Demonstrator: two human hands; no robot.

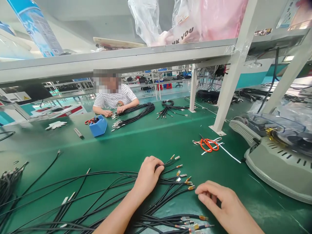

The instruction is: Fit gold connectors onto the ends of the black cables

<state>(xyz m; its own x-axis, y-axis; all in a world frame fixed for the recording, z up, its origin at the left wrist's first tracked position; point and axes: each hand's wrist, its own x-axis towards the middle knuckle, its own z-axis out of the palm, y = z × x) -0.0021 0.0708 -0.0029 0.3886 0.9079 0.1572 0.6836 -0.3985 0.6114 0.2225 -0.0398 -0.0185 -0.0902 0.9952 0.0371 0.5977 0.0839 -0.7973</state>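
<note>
My left hand (147, 175) is closed round a bunch of thin black cables (170, 182) whose gold and silver tipped ends fan out to the right on the green table (136, 143). My right hand (225, 204) lies just right of those tips, fingers curled and pinched together near the nearest connector (191, 187); whether it holds anything is hidden. More black cables (73, 198) spread across the table to my left, and another group of tipped ends (192, 224) lies by my right wrist.
Orange scissors (208, 144) lie on white strips ahead. A grey machine (275, 156) fills the right side. Across the table a person in a striped shirt (114, 97) handles cable bundles (136, 112) beside a blue box (97, 126). White shelf posts (231, 71) rise ahead.
</note>
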